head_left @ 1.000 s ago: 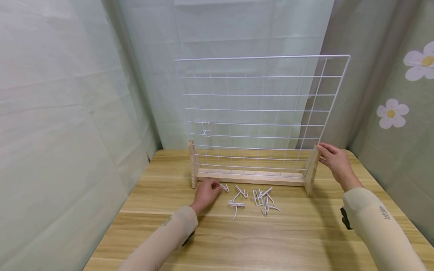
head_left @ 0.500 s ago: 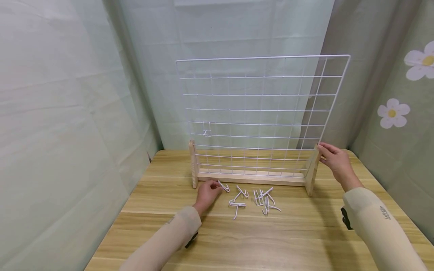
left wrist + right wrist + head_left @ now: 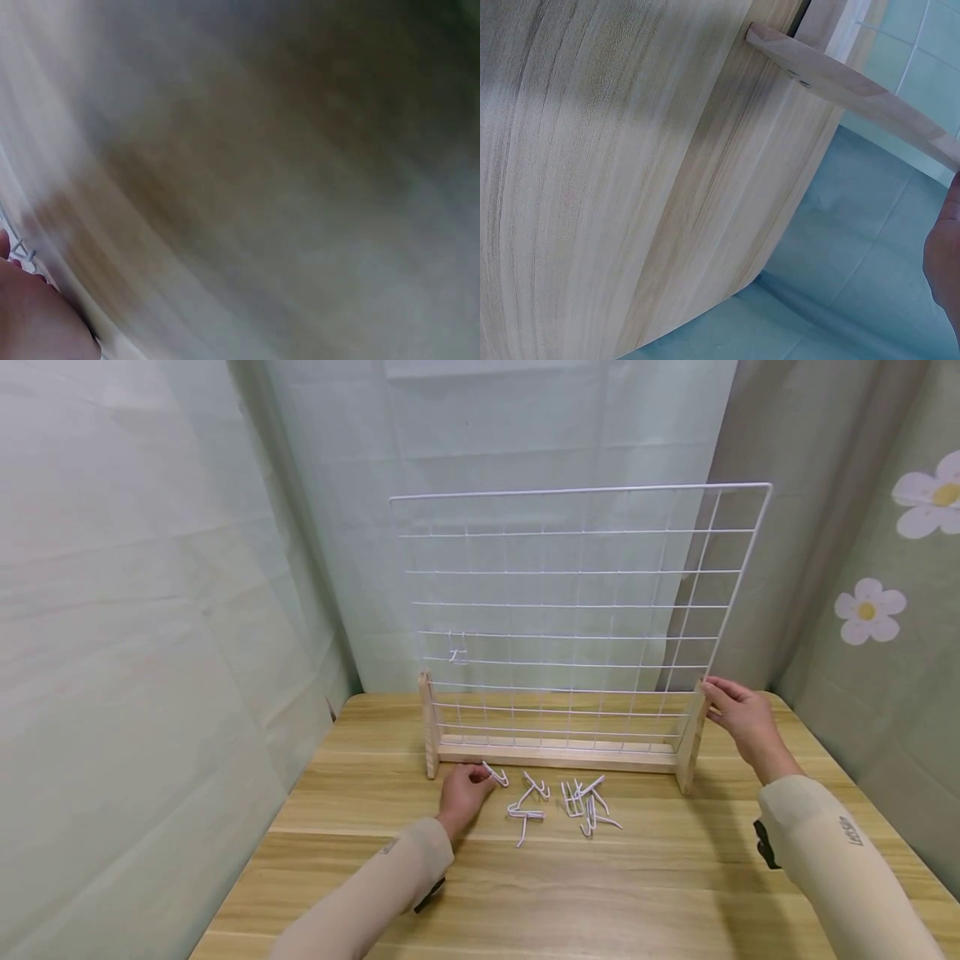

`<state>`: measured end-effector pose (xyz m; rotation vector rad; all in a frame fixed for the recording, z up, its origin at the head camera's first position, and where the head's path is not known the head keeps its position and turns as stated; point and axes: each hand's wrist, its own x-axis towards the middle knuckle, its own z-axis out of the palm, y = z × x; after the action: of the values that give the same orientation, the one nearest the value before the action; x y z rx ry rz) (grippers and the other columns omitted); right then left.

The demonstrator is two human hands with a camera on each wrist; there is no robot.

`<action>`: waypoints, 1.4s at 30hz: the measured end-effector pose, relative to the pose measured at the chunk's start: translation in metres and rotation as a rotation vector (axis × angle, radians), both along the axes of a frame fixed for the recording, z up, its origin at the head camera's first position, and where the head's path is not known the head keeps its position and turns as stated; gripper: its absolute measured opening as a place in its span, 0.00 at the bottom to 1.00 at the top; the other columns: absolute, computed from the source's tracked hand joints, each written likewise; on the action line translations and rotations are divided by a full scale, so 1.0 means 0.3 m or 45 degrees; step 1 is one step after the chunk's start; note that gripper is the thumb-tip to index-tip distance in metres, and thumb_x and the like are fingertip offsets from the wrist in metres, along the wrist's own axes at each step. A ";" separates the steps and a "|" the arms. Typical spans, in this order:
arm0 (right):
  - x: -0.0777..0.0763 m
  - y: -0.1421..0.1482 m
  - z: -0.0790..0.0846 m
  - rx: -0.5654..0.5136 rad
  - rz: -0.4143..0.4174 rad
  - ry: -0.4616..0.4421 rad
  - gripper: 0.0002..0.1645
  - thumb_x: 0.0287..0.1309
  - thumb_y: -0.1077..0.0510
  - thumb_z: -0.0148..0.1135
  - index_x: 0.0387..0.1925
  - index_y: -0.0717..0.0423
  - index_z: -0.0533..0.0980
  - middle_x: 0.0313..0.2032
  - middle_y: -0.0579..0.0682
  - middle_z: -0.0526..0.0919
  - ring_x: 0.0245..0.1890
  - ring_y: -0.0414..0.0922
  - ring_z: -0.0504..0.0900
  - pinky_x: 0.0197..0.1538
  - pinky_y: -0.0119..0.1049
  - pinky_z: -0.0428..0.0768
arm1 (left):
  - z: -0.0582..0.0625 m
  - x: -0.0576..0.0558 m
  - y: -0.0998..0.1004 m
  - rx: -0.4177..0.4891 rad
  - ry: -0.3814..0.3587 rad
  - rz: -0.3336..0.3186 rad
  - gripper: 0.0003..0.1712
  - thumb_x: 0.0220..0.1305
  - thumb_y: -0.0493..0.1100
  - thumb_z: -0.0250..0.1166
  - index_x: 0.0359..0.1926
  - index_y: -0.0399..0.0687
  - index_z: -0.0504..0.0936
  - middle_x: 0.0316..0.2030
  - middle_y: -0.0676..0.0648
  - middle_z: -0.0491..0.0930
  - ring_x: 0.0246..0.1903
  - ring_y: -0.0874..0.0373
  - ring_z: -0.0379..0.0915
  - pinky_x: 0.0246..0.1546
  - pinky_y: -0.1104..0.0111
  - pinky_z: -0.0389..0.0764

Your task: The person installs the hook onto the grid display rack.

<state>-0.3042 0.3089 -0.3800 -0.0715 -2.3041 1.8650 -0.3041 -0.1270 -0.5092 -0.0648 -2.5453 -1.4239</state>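
In the head view a white wire grid panel (image 3: 577, 605) stands upright in a wooden base (image 3: 555, 753). My left hand (image 3: 462, 793) is low in front of the base's left end, its fingertips pinching a small white wire hook (image 3: 497, 775) close to the table. At the right, my right hand (image 3: 742, 718) grips the top of the base's right wooden upright (image 3: 691, 739) between thumb and fingers. One white double hook (image 3: 457, 647) hangs on the left part of the grid. The left wrist view is blurred, showing only part of that hand (image 3: 41, 315).
Several more white wire hooks (image 3: 588, 806) lie loosely in front of the base, some overlapping. Everything stands on a wood-grain table (image 3: 600, 893). Pale cloth curtains (image 3: 187, 610) enclose the left, back and right sides.
My left hand has shifted slightly right and towards me at the hook, more of which now shows. My right hand stays in place on the upright.
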 end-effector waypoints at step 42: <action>-0.007 0.008 -0.009 -0.013 0.007 0.001 0.38 0.68 0.40 0.56 0.68 0.62 0.66 0.50 0.36 0.74 0.51 0.35 0.74 0.54 0.32 0.75 | 0.008 -0.003 -0.004 -0.063 0.035 0.040 0.03 0.59 0.37 0.71 0.31 0.41 0.85 0.29 0.49 0.82 0.32 0.56 0.75 0.38 0.62 0.76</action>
<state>-0.3064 0.3111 -0.3828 -0.0663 -2.2971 1.8789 -0.3049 -0.1282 -0.5068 -0.0520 -2.5483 -1.3391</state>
